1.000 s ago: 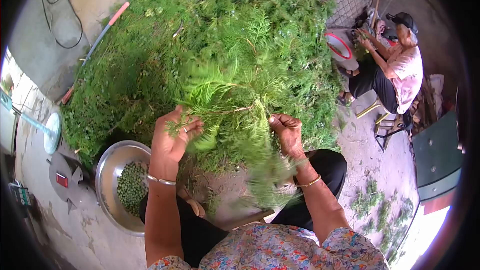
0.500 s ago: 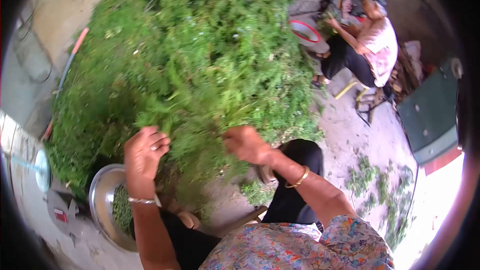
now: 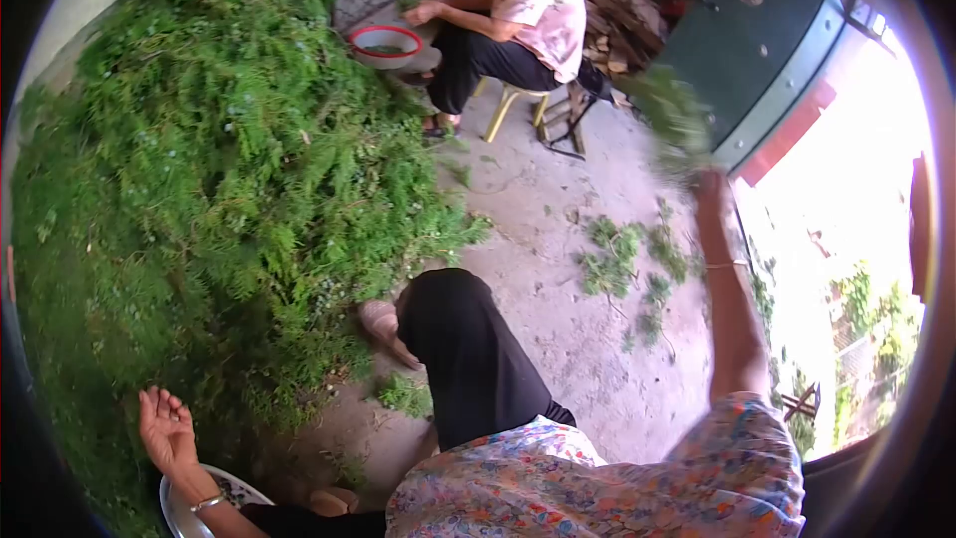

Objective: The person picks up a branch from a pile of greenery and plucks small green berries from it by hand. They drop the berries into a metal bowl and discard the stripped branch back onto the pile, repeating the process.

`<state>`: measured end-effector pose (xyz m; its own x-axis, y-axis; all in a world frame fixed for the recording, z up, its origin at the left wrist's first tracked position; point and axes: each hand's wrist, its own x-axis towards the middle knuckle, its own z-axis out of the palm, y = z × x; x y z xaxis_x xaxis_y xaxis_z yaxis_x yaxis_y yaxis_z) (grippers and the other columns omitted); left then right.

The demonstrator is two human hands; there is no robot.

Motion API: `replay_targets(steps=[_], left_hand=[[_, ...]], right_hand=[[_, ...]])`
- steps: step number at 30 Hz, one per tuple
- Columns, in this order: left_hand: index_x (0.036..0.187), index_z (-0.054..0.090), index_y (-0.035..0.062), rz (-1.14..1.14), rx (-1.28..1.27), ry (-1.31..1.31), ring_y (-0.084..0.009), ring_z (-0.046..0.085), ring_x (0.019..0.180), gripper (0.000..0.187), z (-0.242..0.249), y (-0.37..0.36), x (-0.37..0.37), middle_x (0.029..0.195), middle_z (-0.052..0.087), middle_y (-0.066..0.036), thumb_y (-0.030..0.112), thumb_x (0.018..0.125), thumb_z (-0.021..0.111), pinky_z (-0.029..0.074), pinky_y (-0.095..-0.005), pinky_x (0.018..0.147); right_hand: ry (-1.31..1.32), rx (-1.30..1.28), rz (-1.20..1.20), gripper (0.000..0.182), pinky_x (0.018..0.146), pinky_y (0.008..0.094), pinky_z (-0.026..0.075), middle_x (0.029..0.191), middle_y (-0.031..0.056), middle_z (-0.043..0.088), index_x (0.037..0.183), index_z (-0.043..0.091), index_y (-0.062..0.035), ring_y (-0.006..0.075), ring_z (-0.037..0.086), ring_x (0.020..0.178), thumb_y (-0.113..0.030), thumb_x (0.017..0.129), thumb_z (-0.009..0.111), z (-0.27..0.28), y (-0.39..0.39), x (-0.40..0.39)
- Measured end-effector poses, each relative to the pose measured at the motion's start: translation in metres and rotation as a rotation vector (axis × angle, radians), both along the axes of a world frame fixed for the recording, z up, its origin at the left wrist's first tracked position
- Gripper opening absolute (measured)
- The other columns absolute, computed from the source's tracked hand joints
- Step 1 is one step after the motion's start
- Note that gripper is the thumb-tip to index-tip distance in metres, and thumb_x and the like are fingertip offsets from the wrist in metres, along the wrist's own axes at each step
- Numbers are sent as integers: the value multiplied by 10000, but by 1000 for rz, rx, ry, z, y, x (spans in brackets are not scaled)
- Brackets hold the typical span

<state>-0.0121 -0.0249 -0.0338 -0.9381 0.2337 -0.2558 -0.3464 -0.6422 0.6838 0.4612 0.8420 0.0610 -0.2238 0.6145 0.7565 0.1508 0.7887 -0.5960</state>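
My right hand (image 3: pixel 711 187) is raised out to the right, by a blurred green branch (image 3: pixel 669 118) just above it; whether the fingers grip it cannot be told. My left hand (image 3: pixel 165 428) hovers low at the left with fingers spread and empty, just above the rim of the metal bowl (image 3: pixel 179 512). It sits at the foot of the big heap of green conifer cuttings (image 3: pixel 199 159). My black-trousered knee (image 3: pixel 458 339) points toward the heap.
Another person (image 3: pixel 518 10) sits on a small stool at the back, beside a red-rimmed basin (image 3: pixel 384 44). Scattered stripped sprigs (image 3: pixel 622 259) lie on the concrete floor to the right. A dark green door (image 3: pixel 767 30) stands at the back right with bright daylight beyond.
Both hands left the heap. My right hand swung up and out to the right along with a green branch, my left hand dropped open near the bowl, and the view turned right.
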Motion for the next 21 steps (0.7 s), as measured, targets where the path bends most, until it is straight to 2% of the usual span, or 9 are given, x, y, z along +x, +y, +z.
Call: replay_targets(steps=[2, 5, 7, 10, 11, 13, 14, 19, 21], left_hand=[[916, 643, 68, -3, -43, -62, -155, 608, 710, 225, -15, -1, 0, 834, 672, -56, 282, 893, 574, 483, -269, 594], [896, 639, 79, -30, -104, -141, -152, 607, 702, 212, -34, 6, 0, 811, 672, -42, 286, 880, 595, 488, -274, 584], [914, 639, 89, -18, -153, -241, -155, 612, 709, 200, -44, 9, 4, 820, 670, -46, 280, 882, 591, 488, -274, 589], [933, 539, 100, -318, -3, -121, -148, 498, 698, 122, -70, 17, 11, 810, 549, -37, 211, 890, 564, 455, -249, 589], [938, 544, 95, -4, -374, -135, -153, 516, 712, 113, -63, 43, 35, 836, 570, -53, 189, 878, 565, 448, -251, 596], [948, 573, 83, -10, -551, -216, -174, 574, 711, 199, -57, 54, 49, 852, 620, -87, 195, 800, 647, 467, -280, 603], [936, 590, 74, -25, -551, -414, -186, 590, 645, 216, -70, 49, 39, 772, 626, -93, 203, 780, 667, 480, -288, 567], [834, 602, 16, 69, -789, -390, -156, 550, 485, 131, -136, 43, 49, 657, 596, -98, 140, 796, 623, 431, -257, 409], [839, 569, 32, -99, -872, -353, -157, 562, 510, 183, -189, 30, 57, 668, 597, -85, 192, 794, 646, 419, -252, 387]], right_hand=[[306, -562, -189, 819, 886, 467, 423, 1271, 283, 396, 1393, 211, -59, 341, 551, 993, -520, 822, 575, 103, -88, 57], [326, -678, -488, 727, 589, 337, 508, 1191, 328, 468, 1328, 367, -8, 298, 625, 723, -476, 823, 601, 96, -119, 106], [398, -728, -447, 317, 419, 249, 407, 541, 86, 516, 795, 532, 34, 150, 521, 477, -265, 857, 619, 35, -147, 67], [78, -990, -198, 315, 568, 299, 506, 752, 164, 631, 881, 552, 75, 204, 621, 640, -234, 857, 606, -11, -225, -65], [7, -1056, -65, 314, 629, 318, 527, 813, 174, 644, 926, 559, 90, 222, 639, 701, -215, 861, 593, -20, -249, -111], [-153, -1058, 261, 333, 706, 339, 524, 877, 171, 645, 1028, 552, 99, 226, 641, 786, -192, 868, 569, -25, -284, -198], [-194, -988, 403, 328, 708, 329, 523, 870, 163, 648, 1037, 553, 97, 220, 641, 785, -188, 874, 558, -17, -313, -239], [-382, -823, 1001, 279, 710, 276, 519, 846, 142, 653, 1045, 544, 105, 173, 641, 753, -115, 874, 555, -1, -432, -381], [-484, -828, 1086, 273, 710, 269, 519, 843, 140, 654, 1041, 541, 110, 166, 640, 757, -103, 872, 557, 0, -468, -413]])
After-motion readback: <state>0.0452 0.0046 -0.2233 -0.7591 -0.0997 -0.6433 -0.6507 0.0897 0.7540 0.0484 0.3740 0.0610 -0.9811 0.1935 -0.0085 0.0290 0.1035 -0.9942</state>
